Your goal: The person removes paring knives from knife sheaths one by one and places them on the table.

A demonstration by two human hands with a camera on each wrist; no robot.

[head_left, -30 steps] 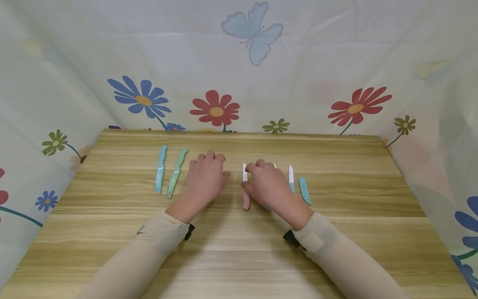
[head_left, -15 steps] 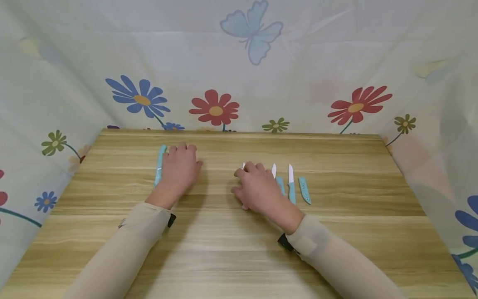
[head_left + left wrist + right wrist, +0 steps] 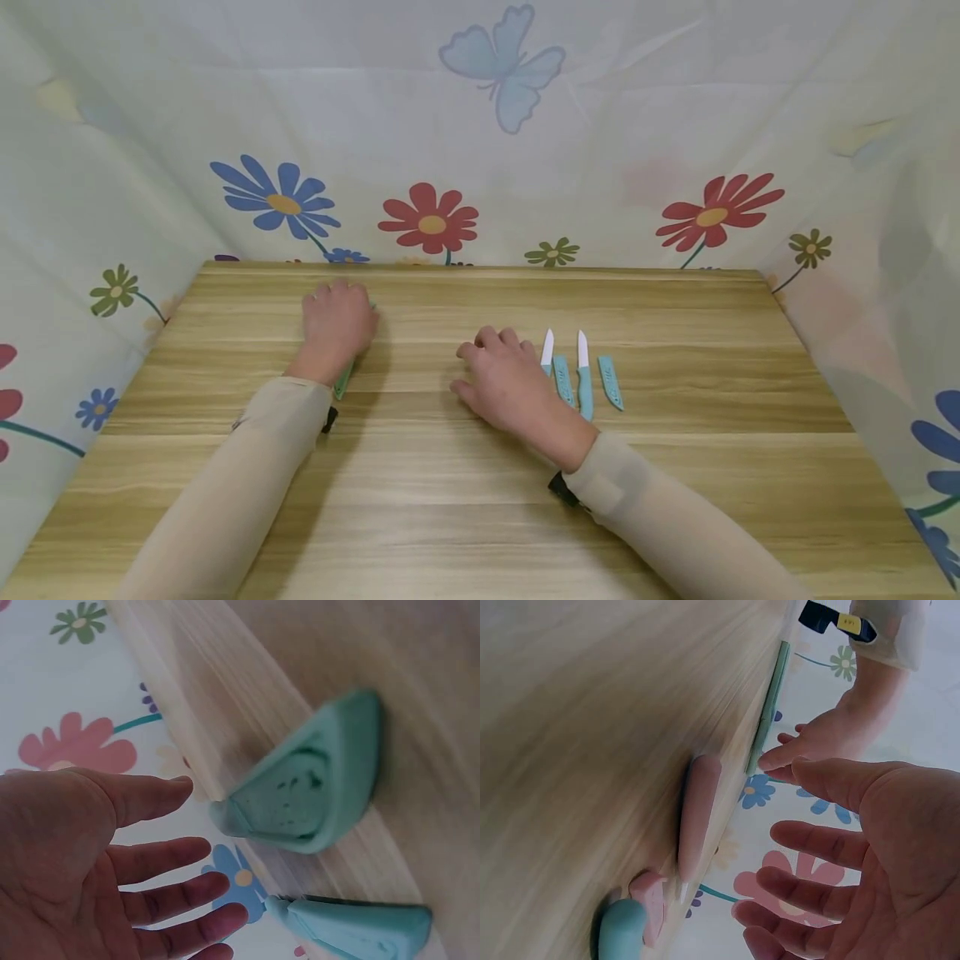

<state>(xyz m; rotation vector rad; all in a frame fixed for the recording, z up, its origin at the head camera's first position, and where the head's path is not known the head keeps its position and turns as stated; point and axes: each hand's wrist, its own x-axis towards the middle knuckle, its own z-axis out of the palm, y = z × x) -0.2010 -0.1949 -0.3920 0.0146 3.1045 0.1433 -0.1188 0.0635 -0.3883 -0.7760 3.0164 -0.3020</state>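
My left hand (image 3: pixel 337 321) hovers over two sheathed knives at the left of the table, its fingers relaxed and apart in the left wrist view. The green sheathed knife (image 3: pixel 289 799) lies on the thumb side; the blue sheathed knife (image 3: pixel 367 930) lies on the other side and is hidden in the head view. My right hand (image 3: pixel 510 383) hovers near the middle with fingers spread, holding nothing. Near it in the right wrist view lie an unsheathed pink knife (image 3: pixel 699 817) and a pink sheath (image 3: pixel 651 907), both covered by that hand in the head view.
To the right of my right hand lie two unsheathed blue knives with white blades, one partly hidden (image 3: pixel 547 348) and one in full view (image 3: pixel 585 387). Two blue sheaths, the nearer (image 3: pixel 563 382) and the farther (image 3: pixel 611 383), lie beside them. Flowered cloth (image 3: pixel 600 150) surrounds the wooden table (image 3: pixel 450 517).
My left hand has moved left from the middle to over the green and blue sheathed knives. The right hand has shifted slightly left, now covering the pink knife.
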